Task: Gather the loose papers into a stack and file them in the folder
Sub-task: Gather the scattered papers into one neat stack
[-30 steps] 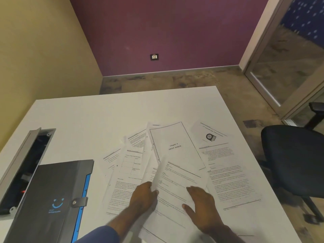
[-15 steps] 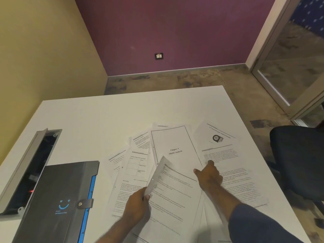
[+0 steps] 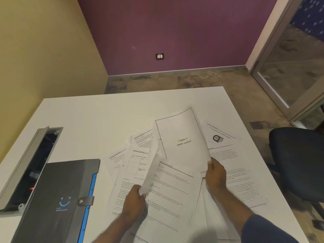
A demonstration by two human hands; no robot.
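Several printed sheets lie fanned across the white table. My right hand pinches the lower right corner of the "Chapter 4" title sheet and holds it raised off the pile. My left hand grips the lower left corner of a text sheet, whose left edge curls upward. Another page with a round logo lies flat to the right. The dark grey folder with a blue spine and a snap strap lies shut at the lower left, apart from the papers.
An open grey cable tray is sunk into the table left of the folder. A dark office chair stands by the table's right edge. A glass door is at the far right.
My right hand went from lying flat on the papers to reaching forward, then took the "Chapter 4" sheet and lifted it. My left hand has curled the text sheet's left edge up.
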